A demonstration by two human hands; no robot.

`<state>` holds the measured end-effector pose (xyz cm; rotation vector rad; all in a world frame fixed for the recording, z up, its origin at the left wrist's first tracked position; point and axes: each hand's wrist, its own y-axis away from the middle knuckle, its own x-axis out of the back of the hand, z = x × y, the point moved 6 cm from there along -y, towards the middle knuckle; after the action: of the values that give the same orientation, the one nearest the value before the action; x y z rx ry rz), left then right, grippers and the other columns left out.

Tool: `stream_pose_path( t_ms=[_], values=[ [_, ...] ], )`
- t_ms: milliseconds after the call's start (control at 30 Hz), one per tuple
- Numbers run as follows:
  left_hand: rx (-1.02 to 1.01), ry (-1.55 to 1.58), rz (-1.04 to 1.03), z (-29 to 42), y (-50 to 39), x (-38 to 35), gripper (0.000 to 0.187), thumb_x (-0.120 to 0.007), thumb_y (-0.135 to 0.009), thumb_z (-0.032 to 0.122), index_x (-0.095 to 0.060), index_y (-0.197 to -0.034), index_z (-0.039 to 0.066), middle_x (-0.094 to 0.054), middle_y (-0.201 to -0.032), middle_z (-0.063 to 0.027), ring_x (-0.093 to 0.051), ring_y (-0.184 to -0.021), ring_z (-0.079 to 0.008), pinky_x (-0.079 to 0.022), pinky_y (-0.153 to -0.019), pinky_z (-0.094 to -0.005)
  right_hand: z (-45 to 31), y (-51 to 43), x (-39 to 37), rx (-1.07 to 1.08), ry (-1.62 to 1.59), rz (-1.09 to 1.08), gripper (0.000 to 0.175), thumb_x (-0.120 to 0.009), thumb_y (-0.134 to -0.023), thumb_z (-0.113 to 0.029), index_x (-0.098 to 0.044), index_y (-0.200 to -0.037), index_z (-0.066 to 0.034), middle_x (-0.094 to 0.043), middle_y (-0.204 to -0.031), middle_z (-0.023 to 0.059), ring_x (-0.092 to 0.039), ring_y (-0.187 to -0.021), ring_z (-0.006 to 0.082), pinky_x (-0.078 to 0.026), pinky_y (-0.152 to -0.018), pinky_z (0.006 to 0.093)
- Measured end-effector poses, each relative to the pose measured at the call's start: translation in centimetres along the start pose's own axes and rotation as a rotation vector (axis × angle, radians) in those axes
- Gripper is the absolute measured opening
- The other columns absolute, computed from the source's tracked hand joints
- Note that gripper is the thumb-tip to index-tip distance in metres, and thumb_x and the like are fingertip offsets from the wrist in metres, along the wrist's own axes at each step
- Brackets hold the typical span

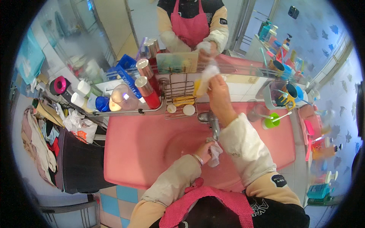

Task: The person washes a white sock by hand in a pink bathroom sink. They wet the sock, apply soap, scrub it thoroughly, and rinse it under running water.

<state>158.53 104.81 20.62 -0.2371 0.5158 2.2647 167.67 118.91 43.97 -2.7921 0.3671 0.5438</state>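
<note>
My left hand (204,152) is over the basin of a pink washbasin (128,142), just below the chrome faucet (214,122). Its fingers are closed on a crumpled white cloth or tissue (216,156). Raised above the faucet, my right hand (221,98) pinches a whitish, blurred cloth or tissue (209,77) close to the mirror (142,22). Something yellow (196,87) shows at the left edge of that cloth; I cannot tell what it is. Just left of my right hand hangs a wire soap rack (179,88) holding a yellow bar and two pale round pieces.
A shelf on the left carries red bottles with silver caps (149,97), a clear plastic cup (122,97) and other toiletries. On the basin's right stand a green cup (271,121) with toothbrushes and a clear tumbler (256,112). A wall caddy (275,97) hangs above them.
</note>
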Motion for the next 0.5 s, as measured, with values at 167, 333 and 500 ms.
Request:
stream_pose_path(
  t_ms=[167,333,500],
  values=[
    [0.208,0.703,-0.05,-0.9,-2.3,-2.5,0.022,-0.043,-0.093,0.014,-0.054,-0.105,-0.001,-0.06,-0.102,-0.0099,-0.06,-0.091,-0.0197,-0.049,-0.084,-0.0334,-3.3,5.7,5.8,-0.449,-0.567,0.357,0.036,-0.043,-0.095,-0.046,-0.053,-0.109,-0.0146,-0.06,-0.1,0.0067,-0.058,-0.088,0.0229,-0.048,-0.075,0.0412],
    [0.12,0.665,-0.176,0.3,-2.9,-2.7,0.021,-0.043,-0.093,0.014,-0.054,-0.106,0.001,-0.06,-0.105,-0.0108,-0.061,-0.093,-0.0211,-0.051,-0.082,-0.0354,0.2,11.8,14.6,-0.494,-0.647,0.072,0.03,-0.048,-0.095,-0.041,-0.051,-0.108,-0.0143,-0.057,-0.089,0.0028,-0.058,-0.076,0.02,-0.049,-0.058,0.034],
    [0.192,0.715,0.199,-3.8,-3.9,1.4,0.019,-0.049,-0.093,0.02,-0.054,-0.107,0.009,-0.062,-0.101,-0.0076,-0.062,-0.091,-0.0228,-0.052,-0.078,-0.0369,13.0,20.8,17.2,-0.745,-0.226,0.472,0.015,-0.056,-0.092,-0.027,-0.052,-0.094,-0.0129,-0.054,-0.076,0.0014,-0.051,-0.061,0.0144,-0.043,-0.052,0.0283]
  ],
)
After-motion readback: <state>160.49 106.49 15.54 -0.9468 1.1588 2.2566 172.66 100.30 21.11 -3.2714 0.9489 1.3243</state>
